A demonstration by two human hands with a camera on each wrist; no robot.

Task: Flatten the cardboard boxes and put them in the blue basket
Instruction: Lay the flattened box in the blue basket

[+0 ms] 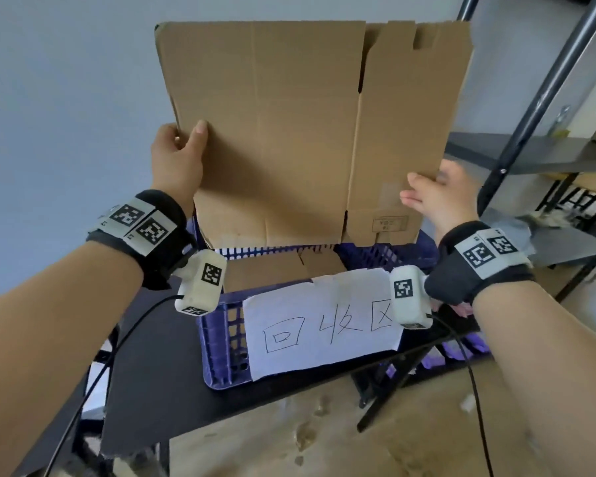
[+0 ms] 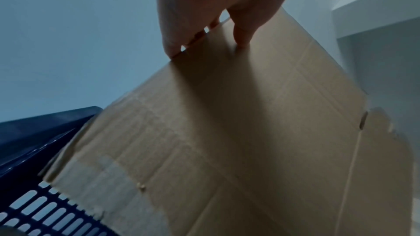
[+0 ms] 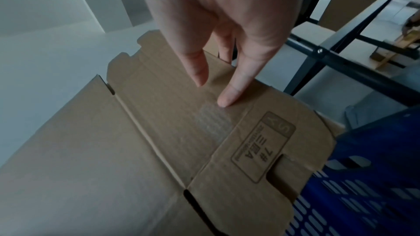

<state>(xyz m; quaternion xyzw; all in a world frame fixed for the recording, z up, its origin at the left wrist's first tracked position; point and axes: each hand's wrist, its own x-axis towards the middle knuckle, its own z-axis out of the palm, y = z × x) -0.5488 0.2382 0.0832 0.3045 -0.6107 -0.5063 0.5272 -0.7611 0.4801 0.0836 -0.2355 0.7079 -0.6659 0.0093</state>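
A flattened brown cardboard box (image 1: 289, 132) stands upright, its lower edge just inside the far side of the blue basket (image 1: 221, 339). My left hand (image 1: 186, 139) grips the box's left edge, thumb on the near face and fingers behind. On the right edge, my right hand (image 1: 427, 191) pinches the box low down, thumb and one finger on the front. The left wrist view shows my left hand (image 2: 216, 24) on the box (image 2: 227, 132) above the basket (image 2: 34, 204). In the right wrist view, my right hand (image 3: 216, 78) holds the printed panel of the box (image 3: 113, 150) beside the basket (image 3: 363, 186).
More flat cardboard (image 1: 272, 273) lies inside the basket. A white paper label (image 1: 324, 321) with handwriting hangs on its near wall. The basket sits on a black table (image 1: 152, 373). A black metal shelf rack (image 1: 530, 149) stands to the right, a pale wall behind.
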